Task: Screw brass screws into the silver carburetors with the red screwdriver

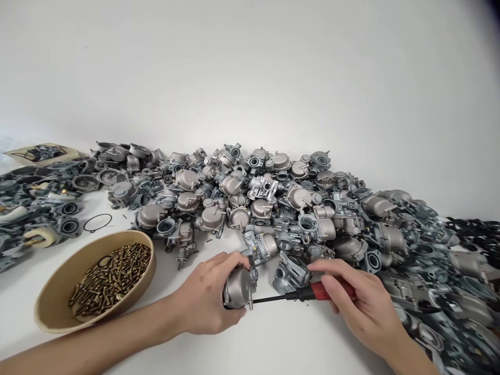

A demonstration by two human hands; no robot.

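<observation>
My left hand (213,291) is wrapped round a grey metal carburetor (239,288), its rounded bowl facing right. In my right hand (361,307) is a screwdriver with a red and black handle (320,291). Its dark shaft (271,299) points left, and the tip meets the right side of the carburetor near a small pipe stub. Exactly what the tip rests on is too small to tell. Just behind the screwdriver another carburetor (289,272) lies on the white table, close to my right fingertips.
A tan bowl (50,297) of brass-coloured screws stands at left, beside a black rubber ring (97,223). A large heap of carburetors (261,208) spans the back and right. Loose bowl covers and parts (86,182) lie at far left, near a box (72,154). Black parts (476,234) sit far right.
</observation>
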